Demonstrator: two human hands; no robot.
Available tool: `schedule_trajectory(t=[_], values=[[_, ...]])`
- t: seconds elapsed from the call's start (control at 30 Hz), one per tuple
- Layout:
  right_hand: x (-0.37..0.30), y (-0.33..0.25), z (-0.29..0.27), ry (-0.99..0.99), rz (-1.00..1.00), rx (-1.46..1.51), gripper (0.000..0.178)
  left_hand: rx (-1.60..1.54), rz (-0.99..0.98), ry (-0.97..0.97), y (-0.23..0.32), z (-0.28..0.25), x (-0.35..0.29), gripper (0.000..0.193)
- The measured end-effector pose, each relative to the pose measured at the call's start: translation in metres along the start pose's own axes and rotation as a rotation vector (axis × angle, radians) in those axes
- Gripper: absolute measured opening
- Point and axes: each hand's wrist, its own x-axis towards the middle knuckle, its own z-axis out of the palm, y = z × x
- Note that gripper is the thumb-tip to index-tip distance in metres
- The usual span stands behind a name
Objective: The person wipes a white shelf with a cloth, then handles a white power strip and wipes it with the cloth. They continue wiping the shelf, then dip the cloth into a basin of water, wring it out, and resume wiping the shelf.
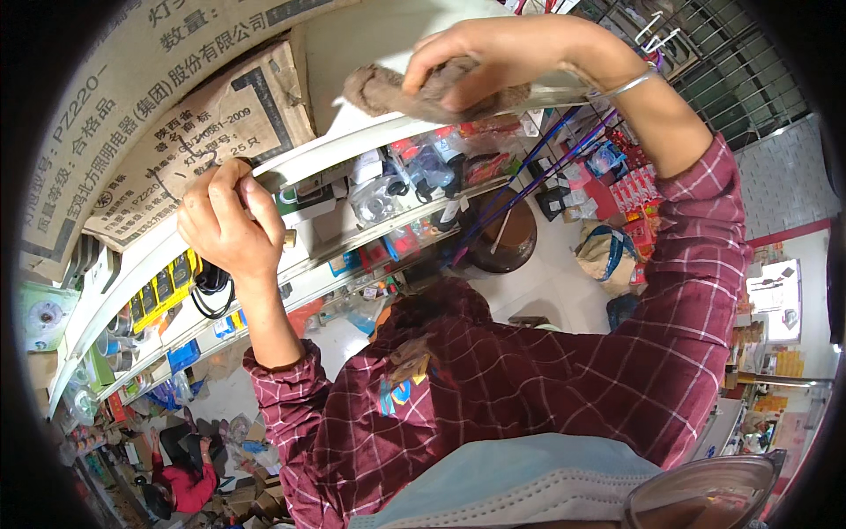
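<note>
My right hand (485,57) is closed over a crumpled brown cloth (374,90), pressing it onto the white top shelf (339,44) near its front edge. My left hand (231,216) is curled over the same shelf's front edge, its fingertips beside a cardboard box (211,141). What lies under those fingers is partly hidden. A small brass-coloured piece (290,238) shows beside the left thumb, and a looped black cable (211,295) hangs below that hand.
A larger cardboard box (97,123) stands behind the smaller one. Lower shelves carry packaged goods (427,167) and yellow-and-black packs (163,291). Blue and purple poles (529,167) lean near a brown round stool (507,234). A person in red (189,485) is at lower left.
</note>
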Motion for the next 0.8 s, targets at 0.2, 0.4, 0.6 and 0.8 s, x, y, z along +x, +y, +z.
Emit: schedule_trajectory(t=[0.2,0.4,0.6,0.8], values=[[-0.054,0.018,-0.008,-0.021,0.361,-0.249,0.043,-0.003,0.008,-0.045,-0.002,-0.001,0.0,0.013],[-0.092,0.031,0.014,0.202,0.44,-0.782,0.027,0.022,0.025,-0.039,-0.003,-0.004,0.0,0.013],[-0.124,0.013,0.049,0.357,0.727,-0.988,0.018,0.009,0.049,-0.026,0.001,0.0,0.003,0.012],[-0.182,-0.015,0.113,0.536,0.77,-0.505,0.025,-0.011,0.059,-0.001,0.002,-0.004,0.001,0.012]])
